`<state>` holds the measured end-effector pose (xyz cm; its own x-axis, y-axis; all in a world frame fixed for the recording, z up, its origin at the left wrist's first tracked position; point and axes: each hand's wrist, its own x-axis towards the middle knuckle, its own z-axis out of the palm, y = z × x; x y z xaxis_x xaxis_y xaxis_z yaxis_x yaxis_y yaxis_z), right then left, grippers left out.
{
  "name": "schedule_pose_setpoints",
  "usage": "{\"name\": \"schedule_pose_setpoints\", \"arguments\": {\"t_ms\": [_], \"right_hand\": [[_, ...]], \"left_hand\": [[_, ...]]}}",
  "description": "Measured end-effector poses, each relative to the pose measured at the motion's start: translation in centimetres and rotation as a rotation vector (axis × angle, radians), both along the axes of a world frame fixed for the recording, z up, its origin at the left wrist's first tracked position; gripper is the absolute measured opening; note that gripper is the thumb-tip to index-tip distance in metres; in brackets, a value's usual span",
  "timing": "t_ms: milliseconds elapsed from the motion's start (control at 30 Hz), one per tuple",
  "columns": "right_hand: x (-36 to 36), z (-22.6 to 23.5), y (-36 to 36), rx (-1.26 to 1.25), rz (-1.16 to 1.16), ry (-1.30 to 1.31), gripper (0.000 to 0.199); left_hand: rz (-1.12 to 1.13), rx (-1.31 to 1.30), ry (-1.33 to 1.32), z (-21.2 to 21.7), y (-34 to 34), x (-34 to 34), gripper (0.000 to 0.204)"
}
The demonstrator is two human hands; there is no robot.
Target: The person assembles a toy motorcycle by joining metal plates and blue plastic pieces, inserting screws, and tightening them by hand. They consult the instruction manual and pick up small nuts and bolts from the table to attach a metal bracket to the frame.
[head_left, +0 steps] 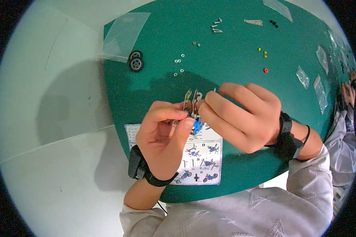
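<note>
My left hand is closed on a small metal model over the table. The model has upright perforated silver plates and a blue part low down. Fingers and thumb cover much of its near side. My right hand is closed too, its fingertips pressed together against the right side of the plates. What they pinch is hidden; a thin tip sticks up beside the index finger. Beneath both hands lies a printed instruction sheet with drawings of a blue model, partly covered by my left hand.
On the green table lie two black wheels, white rings, small nuts, screws, silver strips, black pieces, yellow pieces and a red ring. Clear bags lie right; another person's hand shows beyond.
</note>
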<state>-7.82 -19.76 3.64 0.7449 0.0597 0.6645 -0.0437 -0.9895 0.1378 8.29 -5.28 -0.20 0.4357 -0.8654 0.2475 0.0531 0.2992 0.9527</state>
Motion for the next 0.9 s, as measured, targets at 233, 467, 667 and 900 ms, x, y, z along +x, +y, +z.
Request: {"name": "schedule_pose_setpoints", "arguments": {"t_ms": [233, 467, 667, 900], "right_hand": [[0.1, -0.6, -0.1, 0.138, 0.094, -0.032, 0.040], [0.4, -0.9, -0.3, 0.082, 0.078, -0.050, 0.044], [0.1, -0.4, 0.0, 0.052, 0.054, 0.024, 0.043], [0.2, -0.9, -0.8, 0.150, 0.169, -0.066, 0.036]], "left_hand": [[0.025, -0.054, -0.099, 0.1, 0.1, -0.3, 0.027], [0.046, 0.002, -0.055, 0.3, 0.0, -0.4, 0.032], [0.099, 0.085, -0.314, 1.0, 0.1, -0.4, 0.032], [0.128, 0.073, -0.439, 0.9, -0.1, -0.2, 0.031]]}}
